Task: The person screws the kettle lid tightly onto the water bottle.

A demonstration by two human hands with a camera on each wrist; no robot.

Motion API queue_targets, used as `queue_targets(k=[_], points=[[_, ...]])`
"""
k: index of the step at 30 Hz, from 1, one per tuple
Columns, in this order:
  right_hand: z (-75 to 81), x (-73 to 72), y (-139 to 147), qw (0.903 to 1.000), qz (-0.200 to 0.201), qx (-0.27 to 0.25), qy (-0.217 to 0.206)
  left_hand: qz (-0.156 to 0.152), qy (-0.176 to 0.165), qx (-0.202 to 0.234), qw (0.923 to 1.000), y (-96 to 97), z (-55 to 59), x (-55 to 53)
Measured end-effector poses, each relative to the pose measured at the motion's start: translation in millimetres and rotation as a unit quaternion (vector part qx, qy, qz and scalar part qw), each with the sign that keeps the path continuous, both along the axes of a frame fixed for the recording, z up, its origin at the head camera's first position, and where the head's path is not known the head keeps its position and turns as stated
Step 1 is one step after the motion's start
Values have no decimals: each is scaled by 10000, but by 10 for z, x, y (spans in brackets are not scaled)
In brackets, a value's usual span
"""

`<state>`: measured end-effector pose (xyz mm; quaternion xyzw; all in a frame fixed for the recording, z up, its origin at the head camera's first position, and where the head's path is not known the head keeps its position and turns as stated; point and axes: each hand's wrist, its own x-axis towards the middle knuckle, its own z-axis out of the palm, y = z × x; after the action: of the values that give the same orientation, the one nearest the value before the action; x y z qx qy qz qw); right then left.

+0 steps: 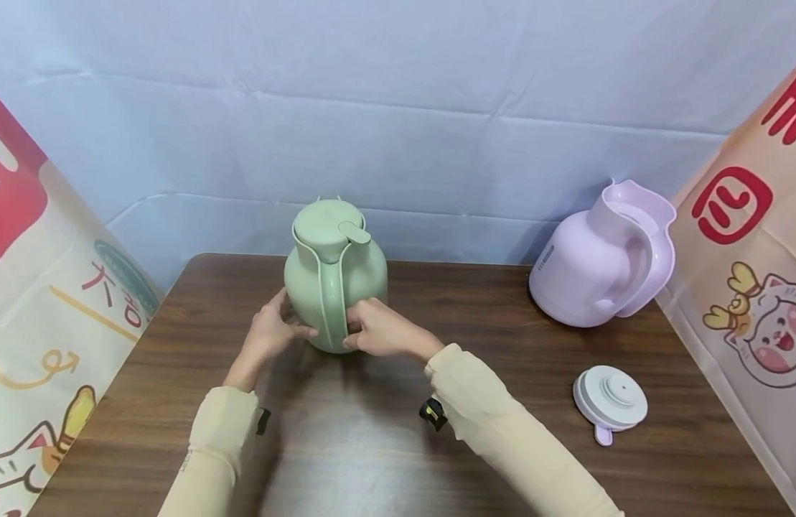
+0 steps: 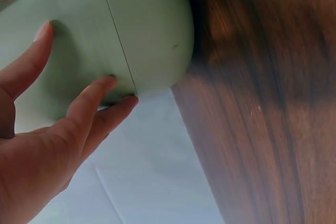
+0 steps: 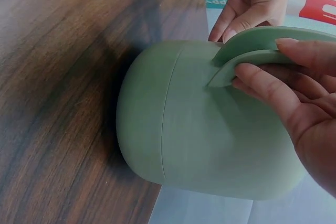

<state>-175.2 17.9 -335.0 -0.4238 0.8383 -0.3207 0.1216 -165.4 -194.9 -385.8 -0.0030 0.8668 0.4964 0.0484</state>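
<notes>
You stood in a makeshift booth of sorts, set around a wood-grain table (image 1: 346, 452), with a creased pale-blue sheet (image 1: 398, 122) hung behind it and a left banner (image 1: 68, 287) and right banner (image 1: 695, 323) closing in the sides. Red characters (image 1: 732, 205) and a cartoon cat (image 1: 782, 330) gave your spot a decorated, display-like look, while the green jug (image 1: 367, 278) and lilac jug (image 1: 575, 266) on the table were household ware. Whether a home, a shop or a studio lay around you could not be told, since the hangings filled the background.
</notes>
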Motion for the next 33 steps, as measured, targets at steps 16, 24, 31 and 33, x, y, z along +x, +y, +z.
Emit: queue_targets(k=[16, 24, 31, 33], points=[[-4, -175, -165, 9988, -372, -25, -302, 115, 79, 38, 9999, -99, -13, -186], [-11, -251, -222, 9976, -605, 19, -330, 92, 82, 83, 9999, -146, -23, -277], [-22, -297, -270, 9971, -718, 62, -226, -87, 122, 196, 9997, -195, -57, -362], [-25, -307, -283, 9969, -747, 58, -250, -137, 146, 215, 9996, -208, -66, -388]])
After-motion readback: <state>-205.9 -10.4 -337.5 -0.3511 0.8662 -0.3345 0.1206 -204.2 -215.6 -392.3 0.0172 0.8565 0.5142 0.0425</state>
